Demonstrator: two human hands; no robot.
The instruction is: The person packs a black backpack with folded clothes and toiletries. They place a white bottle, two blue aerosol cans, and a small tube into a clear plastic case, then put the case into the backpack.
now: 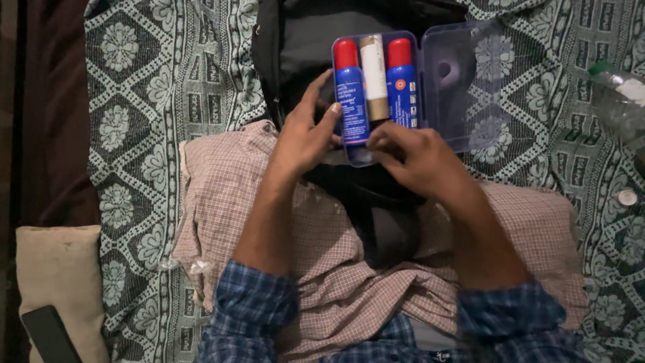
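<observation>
A clear purple-tinted plastic case lies open on a black bag. Inside stand two blue spray cans with red caps, one on the left and one on the right, with a beige roll between them. My left hand holds the case's left side, its thumb touching the left can. My right hand grips the near edge of the case, fingers under the cans. Both sleeves are blue plaid.
A checked pinkish shirt lies folded on a green-and-white patterned bedspread. A clear plastic bottle and a loose white cap sit at right. A beige cushion with a dark phone-like slab is at bottom left.
</observation>
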